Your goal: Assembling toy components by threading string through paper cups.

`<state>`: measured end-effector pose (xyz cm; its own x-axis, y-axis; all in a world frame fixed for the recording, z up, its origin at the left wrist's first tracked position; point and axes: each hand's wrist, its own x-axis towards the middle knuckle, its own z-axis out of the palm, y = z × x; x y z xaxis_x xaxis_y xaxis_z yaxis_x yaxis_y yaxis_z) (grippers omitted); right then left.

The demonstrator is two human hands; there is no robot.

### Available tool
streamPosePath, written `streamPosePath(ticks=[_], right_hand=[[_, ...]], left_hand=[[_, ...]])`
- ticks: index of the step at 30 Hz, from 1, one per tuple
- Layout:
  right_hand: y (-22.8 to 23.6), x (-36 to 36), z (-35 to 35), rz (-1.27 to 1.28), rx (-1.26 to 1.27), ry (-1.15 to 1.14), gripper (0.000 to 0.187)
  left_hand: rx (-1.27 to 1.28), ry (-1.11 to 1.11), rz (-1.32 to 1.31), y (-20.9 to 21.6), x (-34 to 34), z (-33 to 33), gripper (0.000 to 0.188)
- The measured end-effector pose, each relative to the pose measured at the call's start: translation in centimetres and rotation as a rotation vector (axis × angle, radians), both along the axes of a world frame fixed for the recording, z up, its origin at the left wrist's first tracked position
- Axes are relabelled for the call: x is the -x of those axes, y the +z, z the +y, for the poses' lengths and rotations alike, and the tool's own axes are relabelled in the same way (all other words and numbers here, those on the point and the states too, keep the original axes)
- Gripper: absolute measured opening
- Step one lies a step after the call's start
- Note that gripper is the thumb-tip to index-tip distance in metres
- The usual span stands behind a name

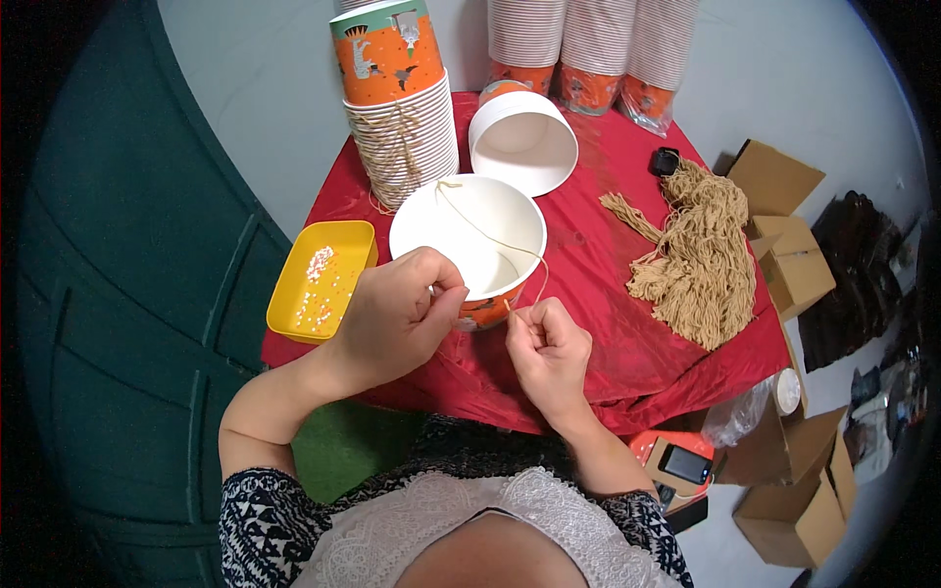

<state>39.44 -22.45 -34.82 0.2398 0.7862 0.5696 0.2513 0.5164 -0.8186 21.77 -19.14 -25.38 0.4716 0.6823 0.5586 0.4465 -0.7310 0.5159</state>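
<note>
A white-lined paper bucket [431, 220] with a printed orange outside stands upright on the red cloth in front of me. My left hand [404, 312] is closed in a pinch at its near left rim; what the fingertips hold, if anything, is hidden. My right hand [551, 358], just right of the bucket's near side, pinches the end of a thin tan cord [502, 242]. From there the cord runs up over the right rim and across the inside to the far rim. Left of the bucket is a yellow tray [278, 312] with small white and orange-red bits.
A tall stack of nested buckets [407, 137] wrapped with cord stands behind. Another bucket [529, 142] lies on its side. A tan cord bundle [701, 255] covers the table's right; more bucket stacks [593, 49] line the wall. Cardboard boxes [799, 505] and a phone [686, 464] are right.
</note>
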Motion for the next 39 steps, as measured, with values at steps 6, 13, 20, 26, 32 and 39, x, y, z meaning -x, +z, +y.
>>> streamPosePath(ticks=[6, 13, 20, 26, 32, 39], right_hand=[[0.1, 0.1, 0.3, -0.03, -0.018, -0.012, 0.018], [0.1, 0.1, 0.6, -0.032, -0.014, -0.017, 0.018], [0.2, 0.2, 1.3, -0.073, -0.037, -0.038, 0.018], [0.1, 0.4, 1.7, -0.083, -0.013, -0.049, 0.015], [0.1, 0.5, 1.7, -0.112, -0.037, -0.066, 0.014], [0.1, 0.1, 1.6, -0.167, -0.031, -0.081, 0.014]], left_hand=[[0.0, 0.003, 0.006, -0.2, 0.4, 0.4, 0.006], [0.003, -0.004, 0.02, 0.3, 0.3, 0.8, 0.007], [-0.156, -0.163, 0.159, 0.9, -0.4, 4.3, 0.015], [0.135, -0.37, 0.435, 0.4, -1.3, 7.1, 0.027], [0.553, -0.484, 0.449, 0.1, -2.2, 8.3, 0.024], [0.598, -0.411, 0.421, 0.4, -2.4, 7.6, 0.017]])
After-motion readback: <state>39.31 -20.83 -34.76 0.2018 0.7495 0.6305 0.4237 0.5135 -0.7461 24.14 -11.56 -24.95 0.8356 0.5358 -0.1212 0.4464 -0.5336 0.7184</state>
